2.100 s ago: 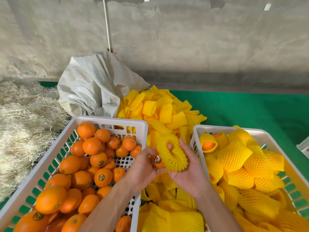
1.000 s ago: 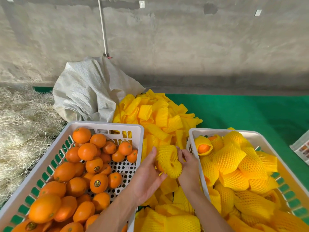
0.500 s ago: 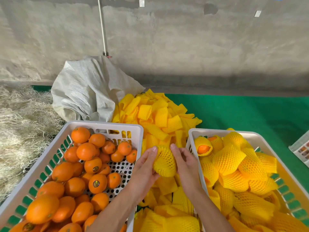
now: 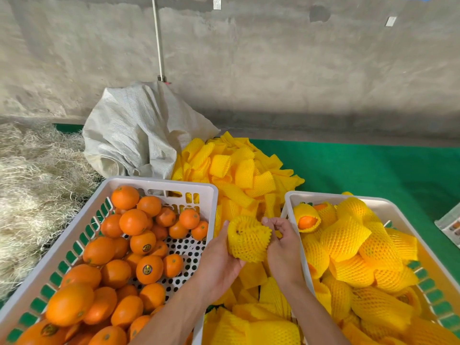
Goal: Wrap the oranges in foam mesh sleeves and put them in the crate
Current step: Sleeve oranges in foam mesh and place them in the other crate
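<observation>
Progress: right-hand crate (image 4: pixel 288 202) holds many sleeved oranges (image 4: pixel 344 236), roughly filled. Left of it, the supply crate (image 4: pixel 159 183) holds many bare oranges (image 4: pixel 133 221), so much remains.

Current piece: sleeved orange (image 4: pixel 249 241) sits just left of the right-hand crate, above the loose foam mesh sleeves (image 4: pixel 239 175); sleeve looks fully on.

Grip: left hand (image 4: pixel 219 262) cups it, fingers curled beneath. Right hand (image 4: pixel 282 247) touches its side, fingers loosely bent, holding nothing.
</observation>
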Action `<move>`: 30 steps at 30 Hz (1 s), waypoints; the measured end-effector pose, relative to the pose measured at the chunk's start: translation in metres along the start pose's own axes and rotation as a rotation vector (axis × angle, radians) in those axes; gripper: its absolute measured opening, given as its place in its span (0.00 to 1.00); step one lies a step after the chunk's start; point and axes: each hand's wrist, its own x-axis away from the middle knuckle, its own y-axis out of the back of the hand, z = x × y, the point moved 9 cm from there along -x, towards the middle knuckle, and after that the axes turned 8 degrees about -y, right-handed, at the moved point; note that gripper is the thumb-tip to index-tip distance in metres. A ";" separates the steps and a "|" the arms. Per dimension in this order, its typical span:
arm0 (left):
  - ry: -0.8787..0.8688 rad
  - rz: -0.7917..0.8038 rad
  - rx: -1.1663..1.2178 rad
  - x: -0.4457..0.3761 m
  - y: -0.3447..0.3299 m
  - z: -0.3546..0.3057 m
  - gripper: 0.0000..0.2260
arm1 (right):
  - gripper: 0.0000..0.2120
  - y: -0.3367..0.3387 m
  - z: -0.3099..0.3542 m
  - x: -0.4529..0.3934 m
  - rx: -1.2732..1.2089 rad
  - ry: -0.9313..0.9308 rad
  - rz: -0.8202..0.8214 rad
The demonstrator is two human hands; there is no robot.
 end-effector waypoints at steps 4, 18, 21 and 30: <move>0.019 0.040 0.027 -0.001 0.004 -0.002 0.23 | 0.06 -0.008 0.000 0.001 0.130 0.042 0.006; -0.391 0.110 -0.431 0.002 -0.001 -0.048 0.16 | 0.11 0.001 0.053 0.019 -0.028 0.253 0.168; -0.430 0.078 -0.600 0.002 0.006 -0.051 0.15 | 0.10 -0.006 0.050 0.020 0.074 0.282 0.226; -0.739 -0.074 -0.947 0.013 0.008 -0.070 0.15 | 0.06 -0.001 0.049 0.018 0.233 0.343 0.175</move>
